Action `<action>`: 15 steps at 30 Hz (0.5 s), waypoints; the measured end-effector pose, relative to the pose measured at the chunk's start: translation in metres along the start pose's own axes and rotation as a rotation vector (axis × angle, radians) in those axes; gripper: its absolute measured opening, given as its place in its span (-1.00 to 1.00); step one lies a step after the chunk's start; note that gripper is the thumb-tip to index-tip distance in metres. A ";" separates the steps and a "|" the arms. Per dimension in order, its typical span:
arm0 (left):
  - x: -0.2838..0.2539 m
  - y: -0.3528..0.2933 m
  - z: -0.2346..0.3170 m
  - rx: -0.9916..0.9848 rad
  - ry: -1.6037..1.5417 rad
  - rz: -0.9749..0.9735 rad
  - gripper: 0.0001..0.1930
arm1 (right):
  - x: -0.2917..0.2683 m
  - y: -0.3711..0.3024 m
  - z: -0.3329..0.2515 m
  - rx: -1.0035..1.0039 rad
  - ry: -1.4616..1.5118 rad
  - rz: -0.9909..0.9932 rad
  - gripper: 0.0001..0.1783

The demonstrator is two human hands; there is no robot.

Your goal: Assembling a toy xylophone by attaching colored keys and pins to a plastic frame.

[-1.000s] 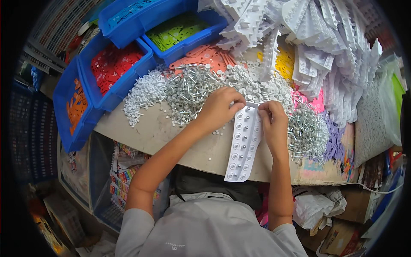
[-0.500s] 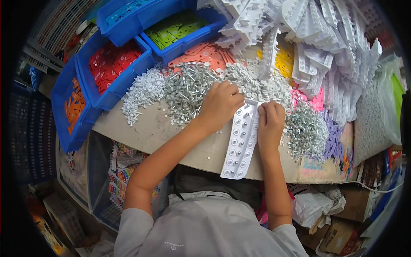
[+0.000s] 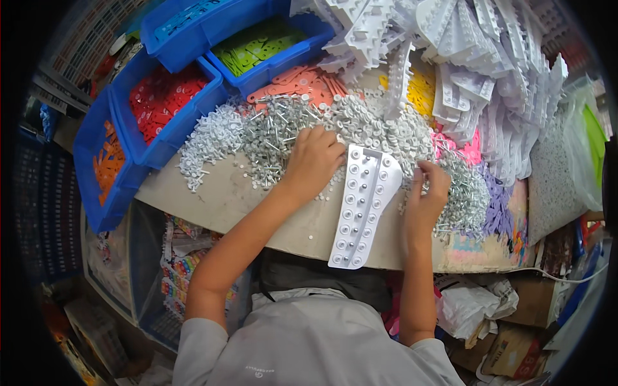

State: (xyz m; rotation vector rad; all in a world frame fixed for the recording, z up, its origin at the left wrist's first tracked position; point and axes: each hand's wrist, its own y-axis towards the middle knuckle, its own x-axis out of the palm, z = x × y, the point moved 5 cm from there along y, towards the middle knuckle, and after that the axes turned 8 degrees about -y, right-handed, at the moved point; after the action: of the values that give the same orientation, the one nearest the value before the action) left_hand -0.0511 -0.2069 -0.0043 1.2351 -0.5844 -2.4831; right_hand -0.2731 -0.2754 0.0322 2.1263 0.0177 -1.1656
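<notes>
A white plastic tray [image 3: 355,212], long and narrow with a wider bulge at its upper right, lies on the table in front of me. Round cups run along both its sides, and a row of metal pins stands down its middle channel. My left hand [image 3: 314,161] is just left of the tray's top end, fingers curled together over the edge of the washer pile [image 3: 380,125]. To the right of the tray, my right hand [image 3: 427,193] has its thumb and fingers drawn together beside a heap of metal pins [image 3: 462,193]. Whatever either hand pinches is hidden.
Blue bins hold red [image 3: 161,103], green [image 3: 254,50], orange [image 3: 109,161] and blue pieces. White pins [image 3: 209,145] and longer metal pins [image 3: 273,132] lie heaped at left. Stacked white trays [image 3: 476,71] rise at back right, near purple pieces [image 3: 499,202] and a clear bag [image 3: 557,167].
Both hands have moved off the tray, the left one slightly leftward and the right one rightward toward the metal pins. The tray's wider bulge is now uncovered.
</notes>
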 end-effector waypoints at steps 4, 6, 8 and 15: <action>0.001 0.000 0.002 0.037 0.037 0.016 -0.91 | -0.014 -0.004 0.022 0.118 -0.061 -0.122 -0.90; 0.001 0.000 0.003 0.043 0.038 0.011 -0.91 | -0.008 -0.009 0.024 0.046 -0.090 -0.254 -0.90; -0.003 0.000 0.004 0.014 0.020 0.050 -0.93 | -0.006 -0.014 0.019 0.017 -0.105 -0.256 -0.89; -0.019 -0.001 0.001 -0.076 -0.138 0.194 -0.88 | -0.001 -0.024 0.020 -0.120 -0.161 -0.200 -0.80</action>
State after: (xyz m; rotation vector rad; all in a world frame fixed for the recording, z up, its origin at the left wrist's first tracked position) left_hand -0.0406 -0.1976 0.0090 0.9374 -0.6076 -2.4156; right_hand -0.2960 -0.2683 0.0123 1.9547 0.2256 -1.4128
